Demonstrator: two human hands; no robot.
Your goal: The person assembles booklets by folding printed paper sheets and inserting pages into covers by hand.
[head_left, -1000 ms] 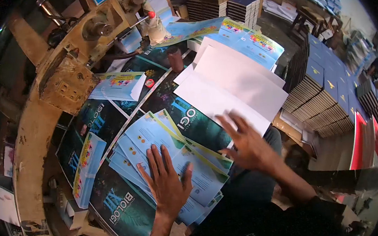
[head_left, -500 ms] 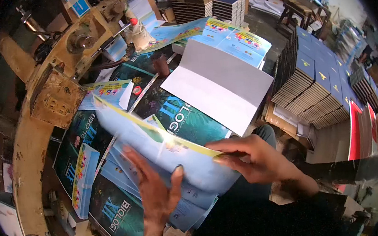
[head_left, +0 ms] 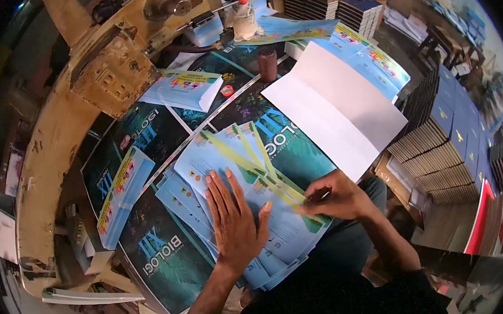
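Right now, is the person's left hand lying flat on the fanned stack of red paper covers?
Not quite: the head view shows the left hand flat on a fanned stack of light blue paper covers, not red ones.

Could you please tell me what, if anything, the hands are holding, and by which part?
The right hand pinches the top light-blue cover sheet at its right edge. The left hand lies flat on it, gripping nothing.

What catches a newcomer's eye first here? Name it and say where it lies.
The fan of light blue book covers at the centre, pressed flat by the left hand while the right hand pinches their right edge. Behind them, a big white folded sheet lies on more covers, and tall stacks of blue books fill the right.
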